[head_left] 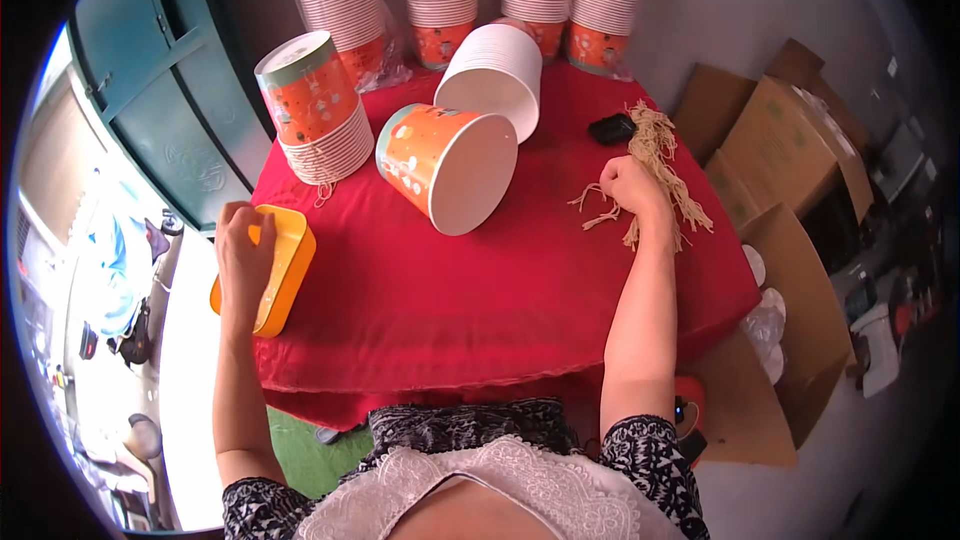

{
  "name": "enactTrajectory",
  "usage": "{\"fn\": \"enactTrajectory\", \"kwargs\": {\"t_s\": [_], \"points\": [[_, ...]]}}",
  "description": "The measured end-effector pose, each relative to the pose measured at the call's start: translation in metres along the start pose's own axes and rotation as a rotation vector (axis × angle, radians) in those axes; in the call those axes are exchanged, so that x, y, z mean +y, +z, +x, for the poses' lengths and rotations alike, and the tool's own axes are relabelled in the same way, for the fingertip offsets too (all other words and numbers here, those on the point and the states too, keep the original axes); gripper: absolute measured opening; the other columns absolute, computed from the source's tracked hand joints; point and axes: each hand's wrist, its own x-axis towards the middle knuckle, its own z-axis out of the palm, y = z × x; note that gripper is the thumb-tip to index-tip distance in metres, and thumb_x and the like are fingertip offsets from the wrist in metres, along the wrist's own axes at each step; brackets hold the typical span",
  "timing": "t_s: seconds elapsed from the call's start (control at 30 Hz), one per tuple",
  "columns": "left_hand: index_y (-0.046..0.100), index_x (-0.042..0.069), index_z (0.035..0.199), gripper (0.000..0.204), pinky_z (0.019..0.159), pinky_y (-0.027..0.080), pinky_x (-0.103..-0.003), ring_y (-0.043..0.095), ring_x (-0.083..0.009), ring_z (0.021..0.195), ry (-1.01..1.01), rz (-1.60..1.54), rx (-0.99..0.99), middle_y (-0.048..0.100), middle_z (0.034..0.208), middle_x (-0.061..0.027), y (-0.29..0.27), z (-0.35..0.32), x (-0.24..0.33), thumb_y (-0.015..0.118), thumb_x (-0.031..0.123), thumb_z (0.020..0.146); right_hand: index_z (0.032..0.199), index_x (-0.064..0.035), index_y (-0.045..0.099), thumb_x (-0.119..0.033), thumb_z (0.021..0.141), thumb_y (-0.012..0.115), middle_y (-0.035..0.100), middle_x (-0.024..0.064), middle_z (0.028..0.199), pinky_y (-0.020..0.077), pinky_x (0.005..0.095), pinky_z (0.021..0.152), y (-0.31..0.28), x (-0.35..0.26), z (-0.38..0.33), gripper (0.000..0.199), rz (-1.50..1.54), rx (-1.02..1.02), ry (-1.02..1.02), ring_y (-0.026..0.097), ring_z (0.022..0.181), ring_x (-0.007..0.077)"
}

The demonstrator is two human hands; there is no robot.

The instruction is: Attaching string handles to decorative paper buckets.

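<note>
My left hand (245, 250) is over a yellow plastic tray (290, 275) at the table's left edge. Its fingers are curled together, and whatever is between them is hidden. On the right, my right hand (632, 187) closes on strands of a bundle of tan cord (655, 140), with a few loose ends sticking out to its left. Between the hands a large orange printed paper bucket (415, 155) lies on its side, its white mouth turned toward me. Touching it from behind is a tilted nested stack of white-sided buckets (495, 70).
An upside-down bucket stack (315, 105), strings at its rim, stands at the left of the red-covered table (450, 310). Tall bucket stacks (445, 0) line the back. A small black object (612, 129) lies by the cord. Cardboard boxes (780, 150) crowd the right side.
</note>
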Motion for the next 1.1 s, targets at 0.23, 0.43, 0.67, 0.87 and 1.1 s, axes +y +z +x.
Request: {"fn": "enactTrajectory", "kwargs": {"t_s": [0.23, 0.43, 0.67, 0.87, 1.1], "points": [[0.059, 0.000, 0.102, 0.028, 0.093, 0.048, -0.045, 0.053, -0.0400, 0.112, 0.351, -0.214, -0.133, 0.052, 0.122, -0.0219, 0.029, 0.018, 0.097, 0.060, -0.008, 0.075, 0.094, -0.0051, 0.072, 0.002, 0.077, 0.062, 0.072, 0.0125, 0.092, 0.0526, 0.0377, 0.076, 0.008, -0.002, 0.003, 0.021, 0.079, -0.251, -0.066, 0.068, 0.086, 0.0231], [0.060, 0.003, 0.118, 0.044, 0.101, 0.044, -0.048, 0.046, -0.0423, 0.124, 0.583, -0.150, -0.293, 0.043, 0.135, -0.0252, 0.056, 0.031, 0.121, 0.060, -0.006, 0.076, 0.093, -0.0024, 0.069, 0.002, 0.074, 0.067, 0.068, 0.0084, 0.081, 0.0500, 0.0342, 0.069, 0.022, 0.005, 0.008, 0.020, 0.067, -0.272, -0.269, 0.064, 0.076, 0.0191], [0.052, 0.018, 0.137, 0.058, 0.106, 0.041, -0.049, 0.042, -0.0409, 0.130, 0.695, -0.028, -0.357, 0.038, 0.143, -0.0229, 0.063, 0.035, 0.136, 0.059, -0.001, 0.082, 0.090, -0.0032, 0.071, -0.002, 0.075, 0.071, 0.069, 0.0111, 0.082, 0.0509, 0.0347, 0.070, 0.028, 0.002, 0.010, 0.015, 0.047, -0.256, -0.160, 0.065, 0.078, 0.0216], [0.055, 0.018, 0.132, 0.050, 0.111, 0.036, -0.050, 0.041, -0.0372, 0.134, 0.866, 0.028, -0.361, 0.034, 0.150, -0.0197, 0.075, 0.052, 0.147, 0.059, 0.006, 0.084, 0.085, -0.0017, 0.071, -0.002, 0.076, 0.069, 0.069, 0.0133, 0.081, 0.0526, 0.0360, 0.069, 0.030, -0.005, 0.009, 0.009, -0.033, -0.198, -0.205, 0.066, 0.074, 0.0241], [0.067, 0.008, 0.099, 0.018, 0.115, 0.031, -0.051, 0.038, -0.0351, 0.137, 0.939, 0.072, -0.382, 0.036, 0.151, -0.0179, 0.088, 0.062, 0.140, 0.061, 0.011, 0.083, 0.086, -0.0064, 0.072, -0.012, 0.079, 0.067, 0.061, 0.0175, 0.104, 0.0461, 0.0416, 0.091, 0.040, -0.066, -0.014, 0.010, -0.251, -0.280, -0.508, 0.053, 0.105, 0.0362]]}}
